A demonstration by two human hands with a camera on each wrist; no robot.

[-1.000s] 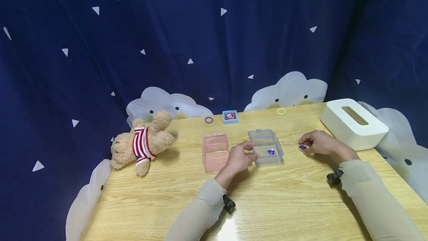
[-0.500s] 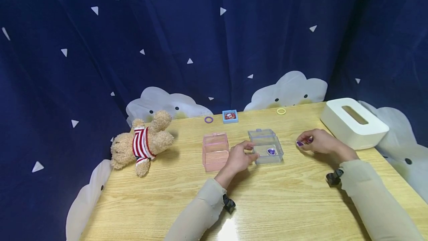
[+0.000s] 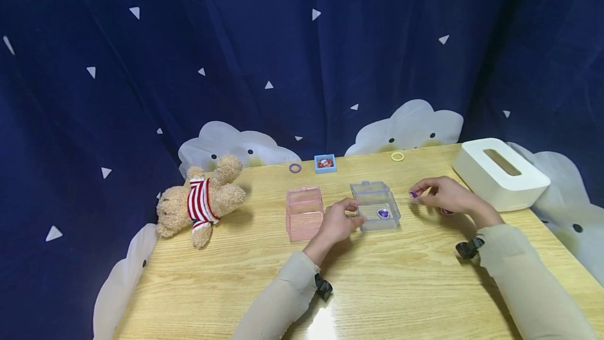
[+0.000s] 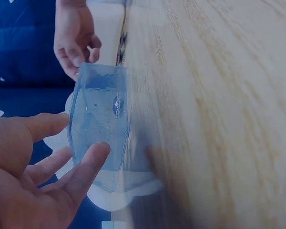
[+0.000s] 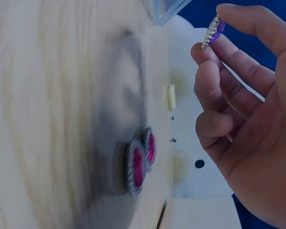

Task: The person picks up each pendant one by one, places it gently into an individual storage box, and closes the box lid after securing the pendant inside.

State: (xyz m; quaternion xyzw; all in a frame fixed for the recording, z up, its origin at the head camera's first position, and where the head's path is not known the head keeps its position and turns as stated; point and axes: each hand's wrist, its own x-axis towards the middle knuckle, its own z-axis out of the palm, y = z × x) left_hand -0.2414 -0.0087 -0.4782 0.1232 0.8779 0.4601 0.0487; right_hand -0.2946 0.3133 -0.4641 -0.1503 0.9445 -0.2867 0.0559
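My left hand (image 3: 336, 223) holds the left side of a clear bluish plastic box (image 3: 389, 223) with thumb and fingertips. The box's lid (image 3: 370, 189) stands open at the back, and one purple rhinestone gem (image 3: 384, 214) lies inside. To the right of the box, my right hand (image 3: 443, 193) pinches another purple rhinestone gem (image 5: 213, 32) with a silvery rim, raised above the table. Below that hand, two pink-red gems (image 5: 136, 168) with beaded silver rims rest on the table; in the head view one gem (image 3: 446, 212) shows under the hand.
A pink open box (image 3: 304, 227) stands left of my left hand. Farther back are a purple ring (image 3: 294, 168), a small blue tray (image 3: 325, 171) with red contents and a yellow ring (image 3: 397, 157). A teddy bear (image 3: 200, 201) lies left; a white tissue box (image 3: 524, 188) stands right.
My right hand has lifted a purple gem from the table and moved it slightly left and back, toward the clear box. The left hand stays at the box.
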